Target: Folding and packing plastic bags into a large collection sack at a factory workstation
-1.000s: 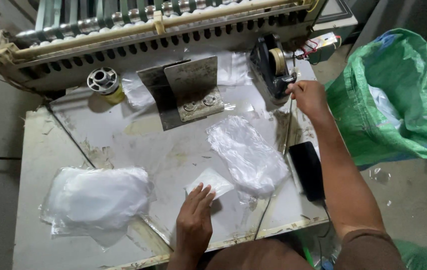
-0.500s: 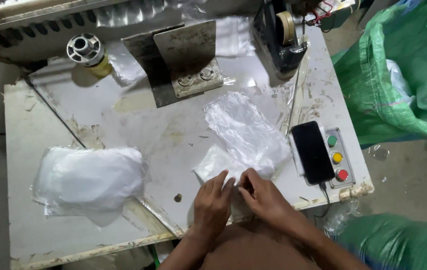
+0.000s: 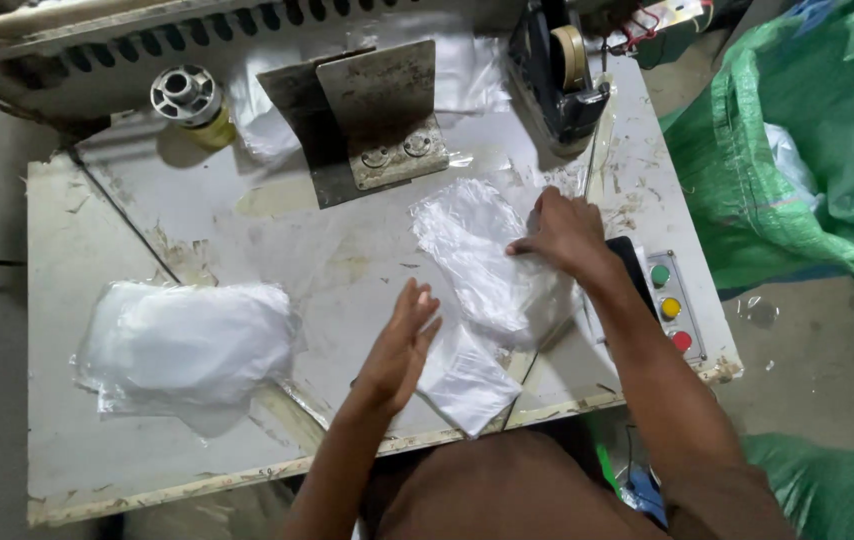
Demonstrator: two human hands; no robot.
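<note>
Operator: Fingers (image 3: 417, 310) of your left hand (image 3: 399, 352) are spread flat and hold nothing. What is obscured?

Technician: Your right hand (image 3: 569, 235) presses the clear bag stack (image 3: 482, 255); its palm hides the stack's right edge. The stack's long axis runs away from you, tilted left. The folded white bag (image 3: 467, 385) lies just right of your left fingers.

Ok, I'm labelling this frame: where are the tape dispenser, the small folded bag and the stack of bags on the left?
tape dispenser (image 3: 559, 75), head view, its dark body.
small folded bag (image 3: 467, 385), head view, its middle.
stack of bags (image 3: 187, 340), head view, top bag's centre.
</note>
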